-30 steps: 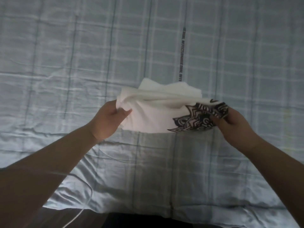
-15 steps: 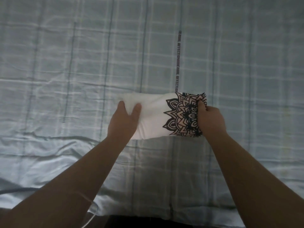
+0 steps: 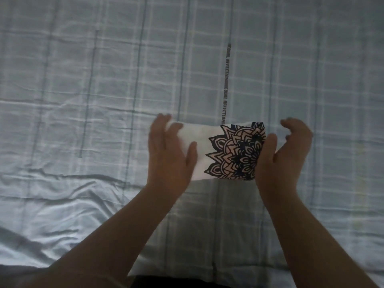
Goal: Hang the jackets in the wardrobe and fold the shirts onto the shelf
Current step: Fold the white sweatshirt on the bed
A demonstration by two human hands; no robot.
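Shirt, white, folded into a compact rectangle, flat on bed sheet, about mid-frame. Black mandala print across its right half, cut off by the right fold edge.

Left hand over the shirt's left end, palm down. Fingers straight and spread apart, tips past the far edge; thumb angled in across the white cloth. Gripping nothing. Motion blur here, so pressing on the cloth or just above it: cannot tell.

Right hand at the shirt's right end, on edge, palm turned toward the fold. Thumb straight, lying along the printed edge, probably touching it. Fingers loosely curled, slightly apart, beside the cloth, closed round nothing.

Both forearms bare, reaching in from the bottom of frame.

Sheet pale blue with a white and darker blue check, creased, heavier wrinkles at lower left. Narrow strip of printed lettering running away from the shirt's far edge toward the top of frame.
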